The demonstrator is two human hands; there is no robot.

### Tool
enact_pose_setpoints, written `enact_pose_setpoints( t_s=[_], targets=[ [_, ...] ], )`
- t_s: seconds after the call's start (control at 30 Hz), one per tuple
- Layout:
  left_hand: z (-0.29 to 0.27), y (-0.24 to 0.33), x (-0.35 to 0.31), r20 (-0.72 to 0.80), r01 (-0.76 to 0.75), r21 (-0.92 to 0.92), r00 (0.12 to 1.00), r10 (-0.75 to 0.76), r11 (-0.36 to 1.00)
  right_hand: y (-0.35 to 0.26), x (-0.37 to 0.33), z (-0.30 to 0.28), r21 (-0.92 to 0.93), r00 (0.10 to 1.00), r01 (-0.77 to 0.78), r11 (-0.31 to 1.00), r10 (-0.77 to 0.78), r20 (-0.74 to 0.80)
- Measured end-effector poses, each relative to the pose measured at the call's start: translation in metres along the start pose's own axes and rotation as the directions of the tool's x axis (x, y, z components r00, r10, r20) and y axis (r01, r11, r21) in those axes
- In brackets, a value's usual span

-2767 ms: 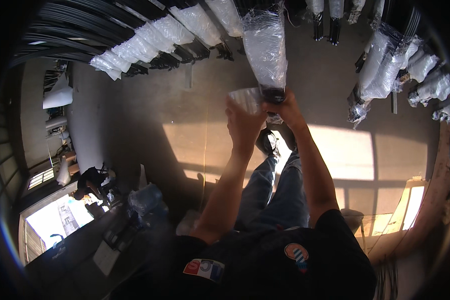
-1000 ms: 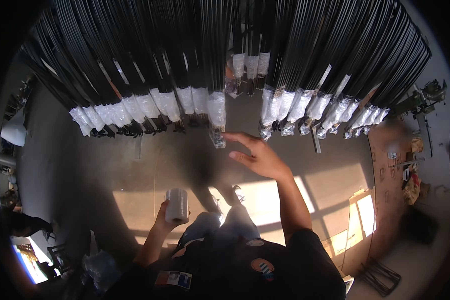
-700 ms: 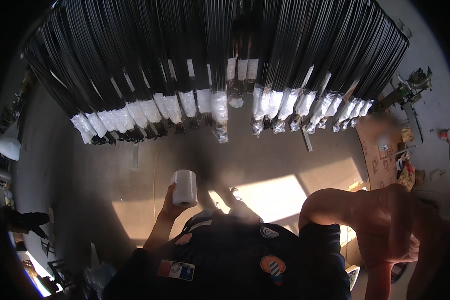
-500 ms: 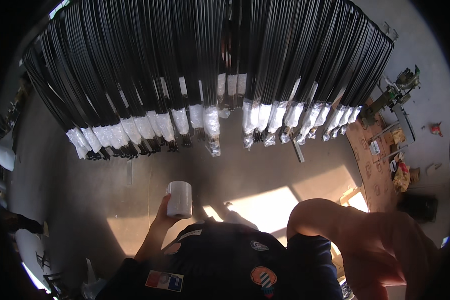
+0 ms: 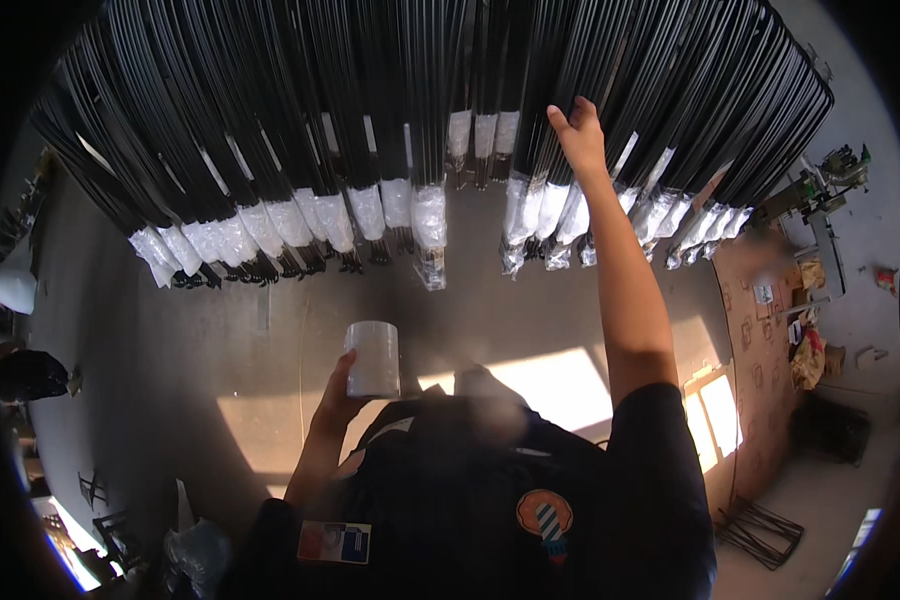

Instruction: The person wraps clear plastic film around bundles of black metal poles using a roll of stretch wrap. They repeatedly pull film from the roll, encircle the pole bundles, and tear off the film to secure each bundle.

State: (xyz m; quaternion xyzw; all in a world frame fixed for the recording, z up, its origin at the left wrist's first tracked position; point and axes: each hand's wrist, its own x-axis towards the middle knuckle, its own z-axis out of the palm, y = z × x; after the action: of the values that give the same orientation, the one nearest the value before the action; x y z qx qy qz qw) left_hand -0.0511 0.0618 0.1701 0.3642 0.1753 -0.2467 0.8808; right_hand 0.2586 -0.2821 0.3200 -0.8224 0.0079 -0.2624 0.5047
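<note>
My left hand point(image 5: 340, 392) is wrapped round the side of a whitish roll of plastic film point(image 5: 374, 358), held upright in front of my body. With the arm stretched forward, my right hand point(image 5: 581, 138) is at the bundles of long, thin black rods point(image 5: 635, 75), right of the middle gap. Its thumb and forefinger are apart, with nothing visible between them; whether the fingertips touch the rods I cannot tell. Clear plastic wrap point(image 5: 430, 222) covers the near ends of many bundles. My right forearm hides part of the wrapped ends on the right.
Green machinery point(image 5: 820, 190) stands at the far right, beside a brown cardboard sheet point(image 5: 755, 340) on the floor. A dark metal frame point(image 5: 760, 532) lies at the lower right. A clear plastic bag point(image 5: 198, 550) is at the lower left. Sunlight falls on the floor point(image 5: 560, 385).
My right arm has swung from beside my body at the lower right, forward and up to the rods. The roll stays in my left hand, slightly farther forward. The view has shifted slightly.
</note>
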Motion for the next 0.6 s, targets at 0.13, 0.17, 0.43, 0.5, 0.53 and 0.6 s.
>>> enact_pose_setpoints(
  t_s=[0.13,0.17,0.43,0.5,0.53,0.6],
  targets=[
    [-0.011,-0.004,0.008,-0.129,-0.119,-0.066,0.986,0.11,0.991,0.051,-0.007,0.062,-0.232,0.989,0.118,0.966,-0.136,-0.063],
    [-0.006,-0.004,0.007,-0.171,-0.154,-0.089,0.976,0.137,0.984,0.06,-0.008,0.068,-0.215,0.996,0.061,0.975,-0.073,-0.046],
    [0.0,-0.018,0.012,-0.174,-0.265,-0.179,0.956,0.235,0.947,0.085,-0.024,0.039,0.018,0.907,-0.206,0.978,0.184,0.379],
    [-0.004,-0.017,0.025,-0.16,-0.247,-0.205,0.963,0.216,0.947,0.093,-0.041,0.049,0.102,0.949,-0.097,0.99,0.061,0.309],
    [-0.003,-0.016,0.027,-0.182,-0.236,-0.178,0.962,0.204,0.955,0.098,-0.043,0.045,0.242,0.94,-0.201,0.949,0.117,0.32],
    [-0.001,-0.015,0.025,-0.244,-0.228,-0.106,0.95,0.197,0.968,0.116,-0.038,0.025,0.458,0.934,-0.296,0.838,0.154,0.322]
  ],
)
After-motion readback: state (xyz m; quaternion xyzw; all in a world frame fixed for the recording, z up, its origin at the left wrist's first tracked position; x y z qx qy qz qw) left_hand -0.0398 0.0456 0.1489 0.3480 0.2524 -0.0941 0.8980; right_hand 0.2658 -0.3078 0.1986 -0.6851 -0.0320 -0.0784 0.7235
